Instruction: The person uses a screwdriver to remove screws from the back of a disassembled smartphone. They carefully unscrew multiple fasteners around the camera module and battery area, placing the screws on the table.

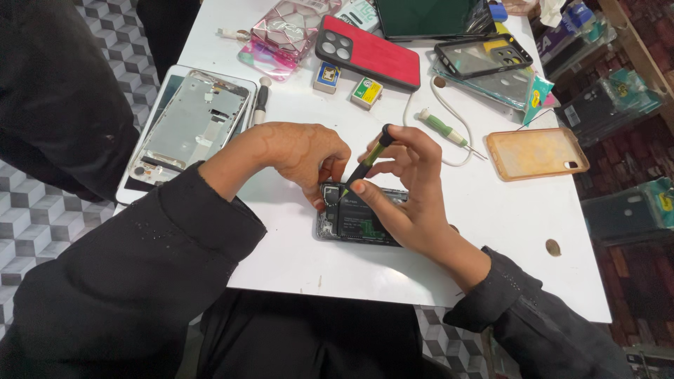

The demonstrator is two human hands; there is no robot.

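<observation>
Opened phone [365, 223] steadied by left hand [302, 156], right hand [407, 186] holding screwdriver [368, 163].

Count of items on the white tabletop [491, 231]: two screwdrivers, one green-handled at 2 o'clock [444, 130] and one dark, held at centre [368, 163]; one opened phone [361, 219] at centre; one bare phone frame [189, 123] at 10 o'clock; two small boxes [327, 77] [366, 92] at 12 o'clock; one orange case [536, 152] at 3 o'clock.

Opened black smartphone with exposed battery [361, 219] laid near the white table's [491, 231] front edge, steadied by the left hand [302, 154], slim black-and-green screwdriver [368, 163] pinched in the right hand [407, 189], tip set on the phone's upper left corner.
</observation>
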